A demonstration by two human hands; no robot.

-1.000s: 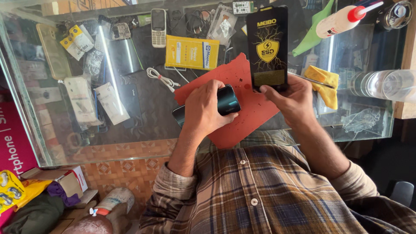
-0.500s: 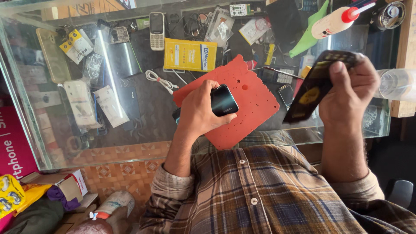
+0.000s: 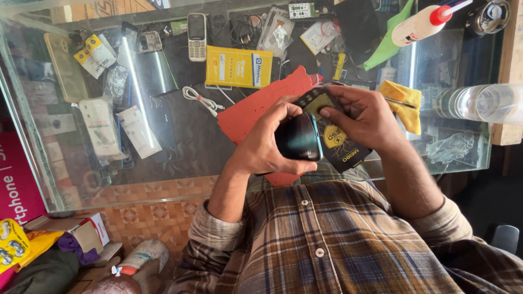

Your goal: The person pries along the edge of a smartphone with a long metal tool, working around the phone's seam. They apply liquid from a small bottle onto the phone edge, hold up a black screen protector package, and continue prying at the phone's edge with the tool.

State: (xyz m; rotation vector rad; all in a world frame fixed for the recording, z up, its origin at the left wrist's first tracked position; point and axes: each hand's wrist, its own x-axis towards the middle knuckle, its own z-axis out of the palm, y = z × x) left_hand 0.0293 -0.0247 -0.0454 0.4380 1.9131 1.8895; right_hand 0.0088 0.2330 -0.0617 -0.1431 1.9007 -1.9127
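My left hand point(image 3: 267, 144) grips a dark smartphone point(image 3: 298, 137) with a blue edge, held up over the red perforated mat point(image 3: 256, 109) on the glass counter. My right hand point(image 3: 362, 117) holds a flat black packet with a yellow emblem point(image 3: 335, 139), pressed against the phone's right side. Both hands meet close to my chest, above my plaid shirt.
A glass display counter point(image 3: 180, 179) holds phone cases and accessories beneath. On top lie a yellow box point(image 3: 238, 66), a keypad phone point(image 3: 196, 36), a white cable point(image 3: 201, 99), a yellow cloth point(image 3: 403, 103), a squeeze bottle with red cap point(image 3: 422, 23) and a clear bottle point(image 3: 479, 102).
My right hand brought the black packet back from the far right to the phone. My left hand lifted the phone slightly toward me.
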